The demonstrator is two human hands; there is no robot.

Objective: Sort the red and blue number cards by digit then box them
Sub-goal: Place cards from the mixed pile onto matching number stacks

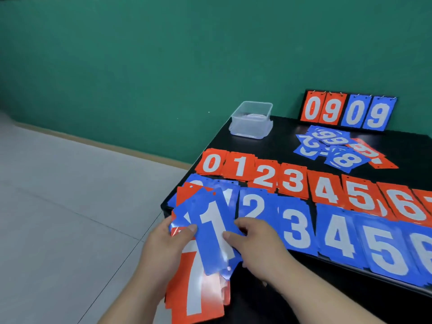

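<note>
Filling the upper part of the view, a green wall (140,54) meets a floor of grey tiles (58,206) on the left. A black table (287,134) stands at the right, with its far edge near the wall.

On the table lie two long rows of number cards. The row of red cards (292,181) is farther away and shows 0 to 6 before the picture ends. The row of blue cards (297,230) lies just in front of it and partly overlaps it; its digits 2 to 6 are readable. At the far edge a flip scoreboard (348,111) stands upright and shows 0 9 in red and 0 9 in blue. Just before it lies a loose pile of mixed cards (336,148), mostly blue. A clear plastic box (252,120) sits at the far left corner of the table, well apart from the rows.

The left hand (163,246) grips a fanned stack of cards (194,288) beyond the near left corner of the table, thumb on top; a red 7 faces up at the bottom. The right hand (257,244) pinches the right edge of a blue 1 card (212,230), which lies on top of this stack.
</note>
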